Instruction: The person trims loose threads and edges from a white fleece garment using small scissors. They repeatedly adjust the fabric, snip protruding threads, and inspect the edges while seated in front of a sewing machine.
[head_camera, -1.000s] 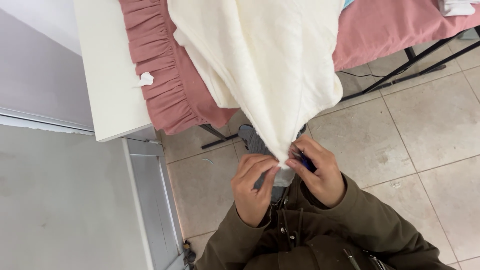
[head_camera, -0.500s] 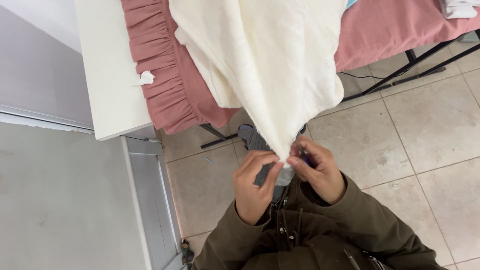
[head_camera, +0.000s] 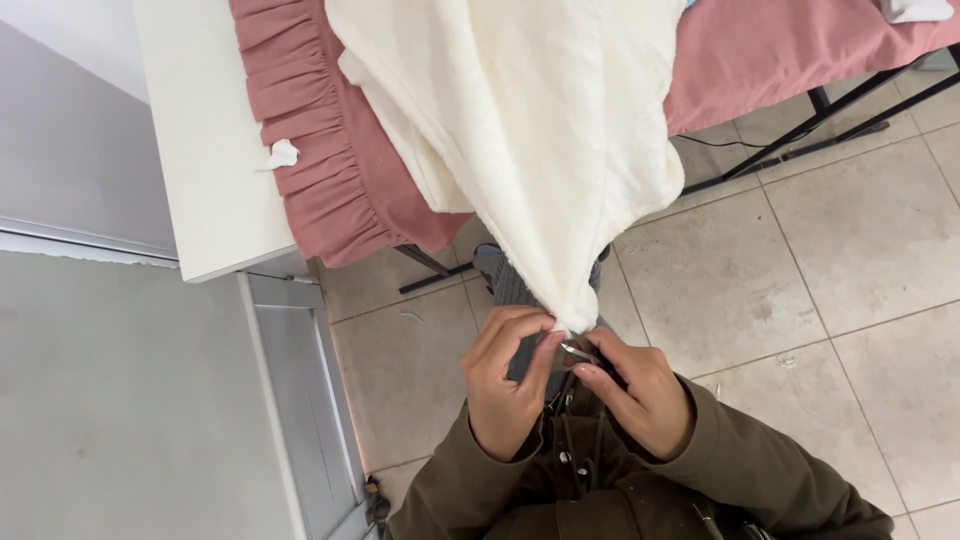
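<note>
Cream fabric (head_camera: 540, 150) tip pinched by left hand (head_camera: 510, 385); small snips (head_camera: 578, 352) gripped in right hand (head_camera: 640, 395). Pink ruffled cloth (head_camera: 320, 140) draped beneath fabric on table (head_camera: 205, 150).

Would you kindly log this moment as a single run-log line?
left hand: pinches cream fabric corner | right hand: small metal snips at corner | pink ruffled cloth on table

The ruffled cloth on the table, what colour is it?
Dusty pink ruffled cloth, clearest in the head view.
</note>
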